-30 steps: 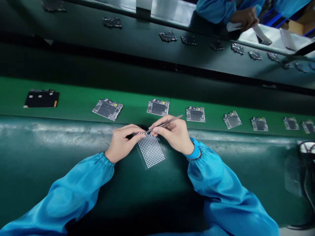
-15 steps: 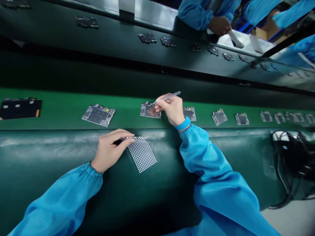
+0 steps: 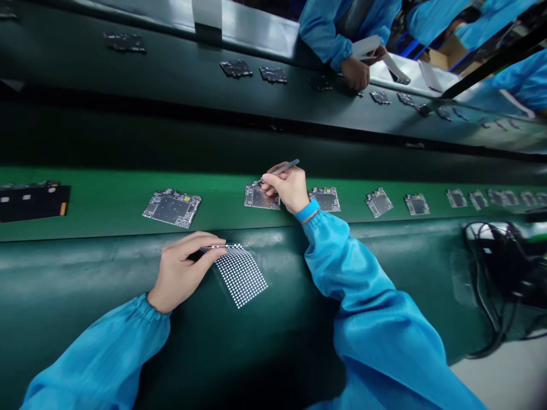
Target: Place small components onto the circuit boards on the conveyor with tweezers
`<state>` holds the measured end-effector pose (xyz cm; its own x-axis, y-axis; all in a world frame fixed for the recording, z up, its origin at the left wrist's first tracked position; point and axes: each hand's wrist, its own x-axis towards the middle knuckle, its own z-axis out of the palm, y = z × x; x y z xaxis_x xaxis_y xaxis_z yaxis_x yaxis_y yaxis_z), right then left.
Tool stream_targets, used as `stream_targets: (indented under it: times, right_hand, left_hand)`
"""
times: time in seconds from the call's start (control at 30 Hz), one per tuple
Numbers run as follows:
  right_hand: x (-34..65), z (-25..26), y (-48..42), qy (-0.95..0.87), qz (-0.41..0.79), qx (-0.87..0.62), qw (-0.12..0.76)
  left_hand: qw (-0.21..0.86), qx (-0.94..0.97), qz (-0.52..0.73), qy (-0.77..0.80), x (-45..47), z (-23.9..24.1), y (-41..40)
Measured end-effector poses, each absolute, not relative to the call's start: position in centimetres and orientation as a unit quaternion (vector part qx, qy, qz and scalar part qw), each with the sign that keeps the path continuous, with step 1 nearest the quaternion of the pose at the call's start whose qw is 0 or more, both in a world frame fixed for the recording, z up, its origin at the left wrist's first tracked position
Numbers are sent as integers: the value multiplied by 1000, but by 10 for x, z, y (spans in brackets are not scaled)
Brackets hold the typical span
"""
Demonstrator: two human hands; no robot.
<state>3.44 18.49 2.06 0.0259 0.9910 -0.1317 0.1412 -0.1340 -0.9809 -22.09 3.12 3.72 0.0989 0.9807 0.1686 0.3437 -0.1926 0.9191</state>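
My left hand (image 3: 186,267) pinches the upper edge of a clear sheet of small white round stickers (image 3: 241,276), which bends down over the near green work surface. My right hand (image 3: 287,188) is closed round a pair of grey tweezers (image 3: 285,167). The tweezers' tips point down and left at the upper part of a circuit board (image 3: 255,196); whether they touch it I cannot tell. My fingers hide part of that board. Another circuit board (image 3: 173,208) lies to the left, and one more circuit board (image 3: 327,199) sits just right of my right wrist.
Several more boards (image 3: 378,202) run rightward along the green belt (image 3: 222,213). A black panel (image 3: 34,202) lies far left. Black cables (image 3: 491,285) bunch at the right. Across the divider, dark boards (image 3: 236,68) line another strip, with a co-worker's hand (image 3: 355,73) over them.
The view has shifted slightly, so my hands appear a little further left. Both keep their holds, and the tweezers stay at the same board. A co-worker's hand has moved down to the far boards.
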Motion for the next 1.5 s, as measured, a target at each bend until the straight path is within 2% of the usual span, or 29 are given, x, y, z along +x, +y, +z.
stream_targets:
  times: [0.4, 0.57, 0.7, 0.87, 1.5]
  right_hand:
    - [50, 22, 177, -512, 484, -564, 431]
    - [36, 54, 149, -502, 512, -520, 465]
    - [15, 84, 111, -521, 590, -468, 402]
    - [6, 91, 93, -525, 631, -453, 348]
    - [6, 89, 91, -516, 643, -454, 338]
  left_hand:
    - [367, 637, 428, 525, -220, 38, 31]
    - [375, 631, 432, 524, -220, 37, 33]
    - [376, 628, 436, 524, -219, 37, 34]
    - [372, 628, 445, 519, -218, 38, 34]
    - [378, 627, 443, 518, -221, 39, 35]
